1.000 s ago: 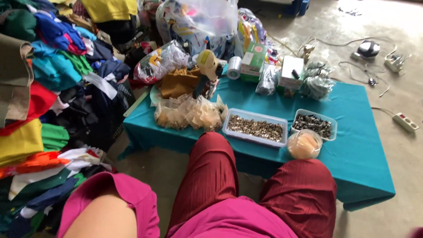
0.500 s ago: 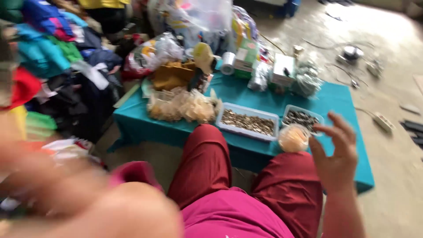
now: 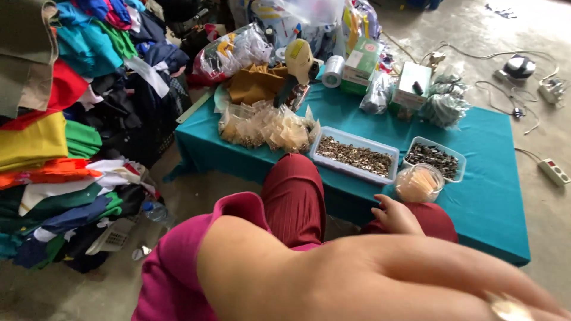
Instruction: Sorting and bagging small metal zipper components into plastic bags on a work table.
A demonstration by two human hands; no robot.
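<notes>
I sit with red-trousered knees (image 3: 294, 193) against a low table with a teal cloth (image 3: 493, 196). My left arm in a pink sleeve sweeps blurred across the foreground; my left hand (image 3: 523, 300) is at the bottom right edge, a ring on it, its fingers not readable. My right hand (image 3: 395, 217) rests on my right knee with loosely curled fingers and nothing in it, just below a round clear tub (image 3: 418, 183) of tan pieces. A clear tray of small metallic parts (image 3: 354, 156) and a second tray of darker parts (image 3: 434, 157) stand beyond.
Small filled plastic bags (image 3: 267, 128), a tape roll (image 3: 333, 71), a green box (image 3: 363, 59) and a white box (image 3: 413, 83) crowd the table's far side. Coloured fabric (image 3: 41, 142) is piled at the left. A power strip (image 3: 553, 171) and cables lie on the concrete floor.
My right hand, raised with spread fingers half a second ago, has come down onto my knee. My left arm has swung across the foreground to the right, and the view has tilted.
</notes>
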